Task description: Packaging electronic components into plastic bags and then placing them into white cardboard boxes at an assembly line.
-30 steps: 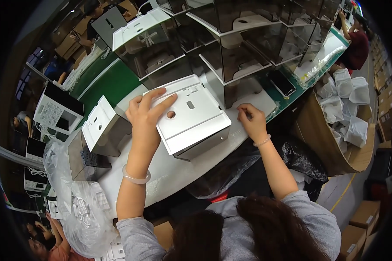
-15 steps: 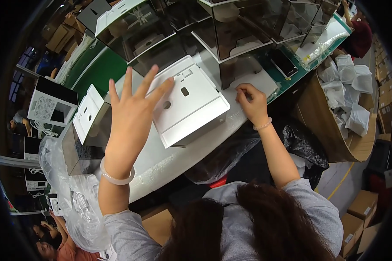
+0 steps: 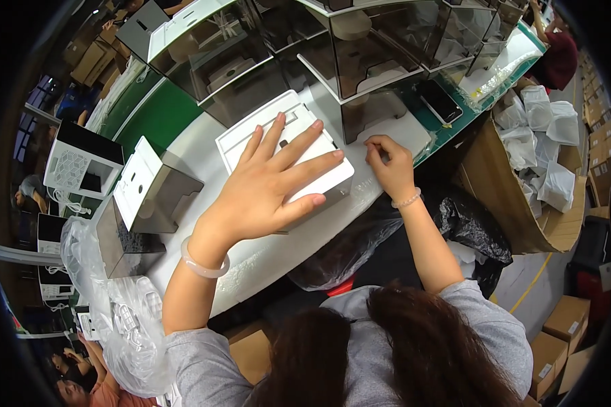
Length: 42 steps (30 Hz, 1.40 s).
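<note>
My left hand [image 3: 268,183] lies with fingers spread over a white cover plate [image 3: 337,176] that has small cutouts and a raised rim. Fingers and palm hide much of that plate and whatever is under it. Just right of the plate, my right hand [image 3: 392,168] is held with its fingers curled in and the thumb drawn against them. Anything within that pinch is too small or hidden to make out. To the left stands a similar unit, a white panel [image 3: 137,178] on a smoky clear box [image 3: 173,193].
Smoky clear boxes [image 3: 380,51] with white edges line the back of the padded table [image 3: 248,275]. A phone [image 3: 440,102] lies on the green mat at right. Beyond it, a carton [image 3: 478,159] holds white wrapped pieces [image 3: 557,186]. Clear plastic bags [image 3: 132,339] sit at left.
My left hand has moved right, from the plate's left edge to lying across it. The plate has shifted slightly left. My right hand has barely moved.
</note>
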Each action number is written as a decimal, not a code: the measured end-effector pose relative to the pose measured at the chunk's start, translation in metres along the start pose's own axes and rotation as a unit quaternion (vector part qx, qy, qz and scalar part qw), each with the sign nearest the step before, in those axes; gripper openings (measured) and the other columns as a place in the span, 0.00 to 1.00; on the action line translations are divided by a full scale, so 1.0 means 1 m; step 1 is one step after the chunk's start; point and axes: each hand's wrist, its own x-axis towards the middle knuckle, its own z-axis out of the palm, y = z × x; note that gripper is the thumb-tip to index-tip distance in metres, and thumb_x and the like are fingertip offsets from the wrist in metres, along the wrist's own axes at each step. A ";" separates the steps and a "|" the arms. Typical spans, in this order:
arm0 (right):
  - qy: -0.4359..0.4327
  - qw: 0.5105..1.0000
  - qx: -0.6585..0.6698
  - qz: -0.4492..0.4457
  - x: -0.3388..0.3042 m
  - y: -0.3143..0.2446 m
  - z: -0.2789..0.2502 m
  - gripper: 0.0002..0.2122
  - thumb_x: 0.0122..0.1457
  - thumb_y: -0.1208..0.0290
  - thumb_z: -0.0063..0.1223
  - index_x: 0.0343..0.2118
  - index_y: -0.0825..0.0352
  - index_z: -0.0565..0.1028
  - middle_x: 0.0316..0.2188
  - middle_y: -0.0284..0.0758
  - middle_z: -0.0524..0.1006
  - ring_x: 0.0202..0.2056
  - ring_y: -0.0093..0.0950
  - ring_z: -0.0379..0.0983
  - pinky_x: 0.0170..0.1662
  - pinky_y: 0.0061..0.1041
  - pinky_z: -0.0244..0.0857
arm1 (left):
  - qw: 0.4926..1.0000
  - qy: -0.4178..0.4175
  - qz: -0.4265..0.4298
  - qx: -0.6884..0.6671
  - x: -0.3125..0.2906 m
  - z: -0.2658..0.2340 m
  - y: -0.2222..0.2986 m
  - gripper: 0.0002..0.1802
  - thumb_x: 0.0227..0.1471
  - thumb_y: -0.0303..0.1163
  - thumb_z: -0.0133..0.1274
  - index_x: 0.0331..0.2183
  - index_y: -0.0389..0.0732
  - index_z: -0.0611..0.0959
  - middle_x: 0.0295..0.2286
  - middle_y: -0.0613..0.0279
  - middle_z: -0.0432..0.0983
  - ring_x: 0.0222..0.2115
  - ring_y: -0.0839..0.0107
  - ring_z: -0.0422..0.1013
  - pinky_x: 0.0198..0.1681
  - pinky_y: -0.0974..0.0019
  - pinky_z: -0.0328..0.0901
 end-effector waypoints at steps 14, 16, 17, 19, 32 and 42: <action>0.013 0.999 -0.017 -0.034 0.003 0.007 0.000 0.03 0.55 0.80 0.50 0.32 0.72 0.75 0.22 0.34 0.76 0.22 0.21 0.74 0.28 0.18 0.66 | 0.998 0.037 0.041 -0.025 0.014 0.009 0.002 0.29 0.49 0.47 0.46 0.56 0.58 0.71 0.61 0.58 0.54 0.62 0.47 0.47 0.63 0.44 0.41; 0.011 1.000 -0.012 -0.027 0.005 0.010 0.000 0.04 0.54 0.79 0.51 0.32 0.71 0.75 0.22 0.36 0.76 0.23 0.23 0.74 0.28 0.19 0.66 | 0.997 0.051 0.041 -0.042 0.014 0.010 -0.003 0.30 0.48 0.45 0.49 0.55 0.59 0.71 0.60 0.58 0.55 0.61 0.45 0.48 0.63 0.44 0.42; 0.010 1.000 -0.011 -0.017 0.005 0.011 0.000 0.04 0.53 0.78 0.52 0.32 0.70 0.75 0.22 0.37 0.77 0.23 0.25 0.74 0.28 0.20 0.66 | 0.997 0.054 0.048 -0.041 0.015 0.012 -0.004 0.29 0.49 0.46 0.48 0.55 0.59 0.71 0.60 0.58 0.55 0.61 0.46 0.48 0.63 0.44 0.42; 0.008 1.000 -0.013 -0.022 0.009 0.010 0.000 0.04 0.54 0.79 0.51 0.32 0.71 0.75 0.21 0.35 0.76 0.22 0.23 0.73 0.28 0.19 0.65 | 0.995 0.059 0.058 -0.051 0.019 0.012 -0.010 0.28 0.50 0.48 0.46 0.55 0.59 0.71 0.60 0.57 0.55 0.61 0.47 0.48 0.63 0.45 0.41; 0.021 0.997 -0.048 -0.064 0.015 0.013 0.002 0.03 0.56 0.79 0.51 0.32 0.72 0.75 0.20 0.35 0.75 0.22 0.21 0.73 0.28 0.18 0.65 | 0.991 0.117 0.041 -0.055 0.026 0.018 -0.012 0.22 0.57 0.45 0.43 0.52 0.52 0.74 0.56 0.59 0.63 0.60 0.55 0.53 0.62 0.50 0.45; 0.035 0.996 -0.040 -0.075 0.001 0.004 0.005 0.03 0.55 0.79 0.51 0.31 0.72 0.75 0.19 0.34 0.75 0.22 0.21 0.73 0.27 0.17 0.65 | 0.959 0.209 -0.001 -0.191 -0.051 0.013 -0.018 0.22 0.49 0.41 0.50 0.45 0.42 0.78 0.51 0.52 0.67 0.58 0.48 0.56 0.59 0.48 0.50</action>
